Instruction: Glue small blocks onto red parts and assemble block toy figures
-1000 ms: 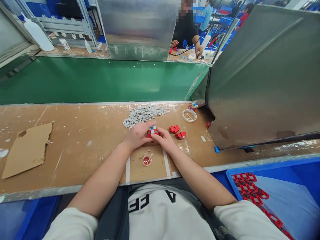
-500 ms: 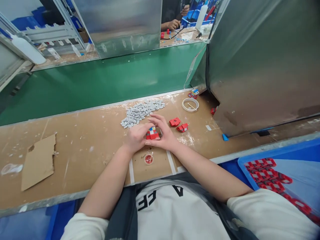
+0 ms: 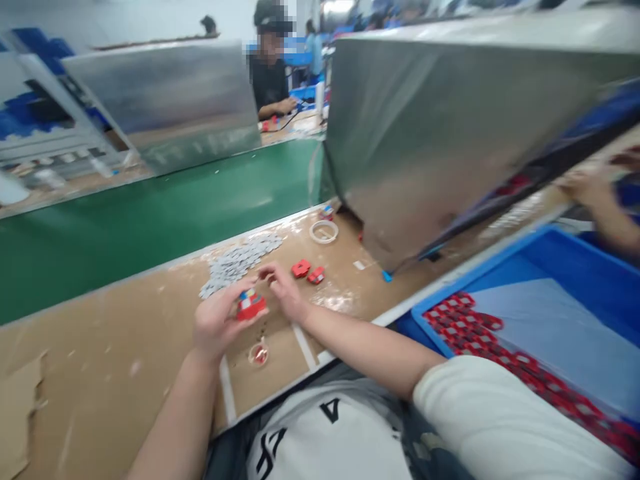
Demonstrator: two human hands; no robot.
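Note:
My left hand [image 3: 216,325] holds a small red toy part [image 3: 253,306] with blue, yellow and white on its upper side, gripped between thumb and fingers. Just right of it is my right hand [image 3: 284,289], its fingers apart and bent, with nothing seen in them. Two more red parts, one [image 3: 301,269] beside the other [image 3: 316,275], lie on the table past my right hand. Behind my hands spreads a pile of small grey pieces [image 3: 239,264]. A little round dish [image 3: 259,355] of red liquid with a thin stick stands nearer to me.
A tape-like ring [image 3: 324,232] lies farther back. At the right, a blue bin [image 3: 530,250] holds rows of red parts [image 3: 480,337]. A metal panel [image 3: 425,133] rises above the table's right side. Cardboard [image 3: 20,413] lies at left. A co-worker [image 3: 270,80] sits across; another person's hand shows at right.
The view has swung right and upward, with blur. My right hand has come away from the red toy part, which both hands were around; the left still holds it.

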